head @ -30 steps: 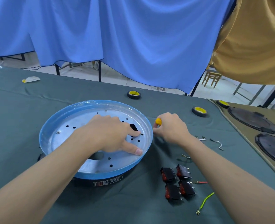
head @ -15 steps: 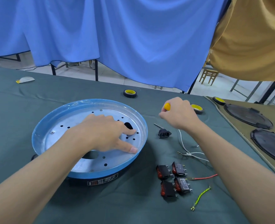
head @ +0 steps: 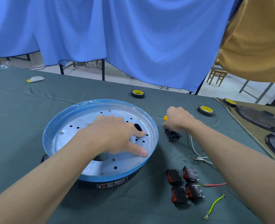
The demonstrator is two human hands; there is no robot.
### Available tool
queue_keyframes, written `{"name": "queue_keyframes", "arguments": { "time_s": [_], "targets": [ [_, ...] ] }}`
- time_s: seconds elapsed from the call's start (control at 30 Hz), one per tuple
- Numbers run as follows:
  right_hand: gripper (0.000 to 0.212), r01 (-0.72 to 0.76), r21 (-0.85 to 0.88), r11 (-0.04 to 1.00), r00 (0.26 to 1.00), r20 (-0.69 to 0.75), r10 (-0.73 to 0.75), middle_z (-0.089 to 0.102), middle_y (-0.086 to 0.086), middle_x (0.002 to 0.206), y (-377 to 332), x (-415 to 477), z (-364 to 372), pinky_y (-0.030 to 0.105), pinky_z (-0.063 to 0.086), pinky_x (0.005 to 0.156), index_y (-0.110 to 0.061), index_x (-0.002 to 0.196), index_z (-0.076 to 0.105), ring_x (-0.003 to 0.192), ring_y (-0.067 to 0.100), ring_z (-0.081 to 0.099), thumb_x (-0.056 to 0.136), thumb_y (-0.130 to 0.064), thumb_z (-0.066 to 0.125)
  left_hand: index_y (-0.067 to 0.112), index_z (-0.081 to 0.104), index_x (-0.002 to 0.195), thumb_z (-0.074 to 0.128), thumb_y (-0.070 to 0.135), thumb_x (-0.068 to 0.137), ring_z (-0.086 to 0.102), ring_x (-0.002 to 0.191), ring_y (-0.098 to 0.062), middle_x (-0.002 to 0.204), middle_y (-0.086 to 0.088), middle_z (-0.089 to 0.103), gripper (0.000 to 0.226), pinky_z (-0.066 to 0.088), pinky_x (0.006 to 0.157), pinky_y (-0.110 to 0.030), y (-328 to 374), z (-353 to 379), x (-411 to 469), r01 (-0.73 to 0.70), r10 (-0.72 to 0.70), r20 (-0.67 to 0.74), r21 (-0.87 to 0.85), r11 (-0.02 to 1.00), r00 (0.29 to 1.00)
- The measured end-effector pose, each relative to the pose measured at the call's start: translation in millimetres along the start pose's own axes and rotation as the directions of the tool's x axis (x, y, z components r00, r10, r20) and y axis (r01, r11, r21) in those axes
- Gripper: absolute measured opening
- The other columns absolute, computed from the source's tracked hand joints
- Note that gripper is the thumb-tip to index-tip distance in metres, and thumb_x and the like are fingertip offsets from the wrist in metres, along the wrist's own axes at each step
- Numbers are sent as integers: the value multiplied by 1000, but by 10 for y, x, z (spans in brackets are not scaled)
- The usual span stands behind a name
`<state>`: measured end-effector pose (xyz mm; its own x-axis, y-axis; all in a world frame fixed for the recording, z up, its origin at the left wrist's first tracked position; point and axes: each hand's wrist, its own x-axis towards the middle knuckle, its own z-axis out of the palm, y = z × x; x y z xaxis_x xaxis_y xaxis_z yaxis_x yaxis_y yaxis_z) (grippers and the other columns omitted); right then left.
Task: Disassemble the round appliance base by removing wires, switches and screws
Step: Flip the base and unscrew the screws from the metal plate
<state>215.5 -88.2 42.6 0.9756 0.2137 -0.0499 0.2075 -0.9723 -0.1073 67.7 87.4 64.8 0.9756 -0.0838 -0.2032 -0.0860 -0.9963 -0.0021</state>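
The round appliance base (head: 64, 125), blue-rimmed with a perforated silver plate, lies on the green cloth. My left hand (head: 115, 135) rests flat on the plate, fingers spread. Just right of the base, my right hand (head: 178, 118) grips a screwdriver with a yellow handle end (head: 165, 118), its fist just above a black power socket (head: 173, 135) with white wires (head: 196, 152). Several black rocker switches (head: 184, 185) lie at the front right, with a red wire (head: 214, 185) and a yellow-green wire (head: 214, 206) beside them.
Two rolls of tape (head: 137, 93) (head: 205, 110) lie behind the base, a third roll (head: 229, 102) on the tan cloth at right. Dark round plates (head: 259, 118) sit at the right edge. A white scrap (head: 35, 78) lies far left. Blue curtains hang behind the table.
My right hand lifted away from the base's rim with the screwdriver, uncovering the black socket and white wires, then came down over the socket. My left hand has stayed on the plate.
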Motion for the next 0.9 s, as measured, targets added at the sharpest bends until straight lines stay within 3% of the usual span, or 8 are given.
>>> {"name": "queue_keyframes", "arguments": {
  "time_s": [0.17, 0.3, 0.4, 0.5, 0.63, 0.73, 0.83, 0.9],
  "targets": [
    [23, 24, 139, 990, 997, 71, -34, 56, 4, 71, -254, -15, -54, 28, 39, 57, -12, 63, 48, 63, 25, 47, 74, -23, 66, 66, 29, 139, 35, 89, 74, 35, 93, -19, 93, 12, 41, 69, 26, 77, -35, 4, -15, -7, 9, -9, 0, 3, 1000, 1000],
    [23, 20, 108, 994, 987, 157, -37, 64, 2, 57, -338, -140, 9, 27, 41, 53, -10, 55, 58, 62, 23, 57, 77, -7, 59, 67, 28, 139, 35, 89, 74, 36, 94, -19, 86, 17, 43, 68, 26, 77, -35, -2, -13, -6, 6, -6, 6, 4, 1000, 1000],
    [19, 9, 139, 990, 988, 153, -31, 66, 4, 65, -330, -216, 14, 28, 46, 57, -9, 60, 59, 64, 23, 59, 78, -8, 58, 67, 27, 139, 35, 88, 75, 36, 95, -18, 79, 17, 33, 67, 26, 78, -35, 2, -11, -6, 4, -5, 20, 3, 1000, 1000],
    [17, -18, 249, 968, 991, 134, -16, 69, 9, 79, -295, -266, -46, 28, 46, 60, -7, 68, 62, 72, 28, 57, 82, -14, 55, 67, 24, 140, 33, 87, 76, 35, 98, -18, 81, 15, 34, 67, 29, 81, -36, -5, -15, -34, 3, -2, 36, -29, 1000, 999],
    [34, -66, 605, 793, 991, 133, -20, 69, 5, 65, -260, -388, -152, 21, 29, 42, -6, 83, 62, 48, 18, 37, 86, -39, 59, 66, 21, 142, 37, 85, 78, 34, 101, -16, 87, 14, 40, 68, 30, 82, -36, -12, -9, -59, -5, 9, 40, -92, 996, 999],
    [39, -67, 639, 766, 966, 234, -111, 60, -3, 46, -334, -521, -238, 16, 25, 37, -13, 77, 57, 34, 12, 37, 85, -51, 62, 56, 21, 147, 43, 78, 83, 36, 97, -13, 93, 14, 46, 71, 35, 83, -35, -13, -60, -82, -15, 23, 45, -171, 985, 999],
    [31, -57, 583, 810, 939, 308, -156, 46, -1, 36, -417, -639, -204, 13, 21, 35, -13, 69, 46, 28, 13, 35, 83, -32, 66, 48, 37, 143, 39, 81, 80, 45, 94, -9, 98, 13, 56, 71, 43, 88, -36, -5, -97, -189, -59, 55, -28, -207, 976, 998],
    [22, -82, 604, 793, 928, 336, -161, 48, 5, 39, -441, -679, -165, 17, 18, 36, -10, 68, 45, 32, 15, 34, 84, -15, 58, 41, 41, 138, 29, 95, 61, 49, 96, -7, 99, 13, 60, 95, 44, 89, -34, -19, -93, -320, -24, 20, -18, -260, 965, 1000]
  ]
}}
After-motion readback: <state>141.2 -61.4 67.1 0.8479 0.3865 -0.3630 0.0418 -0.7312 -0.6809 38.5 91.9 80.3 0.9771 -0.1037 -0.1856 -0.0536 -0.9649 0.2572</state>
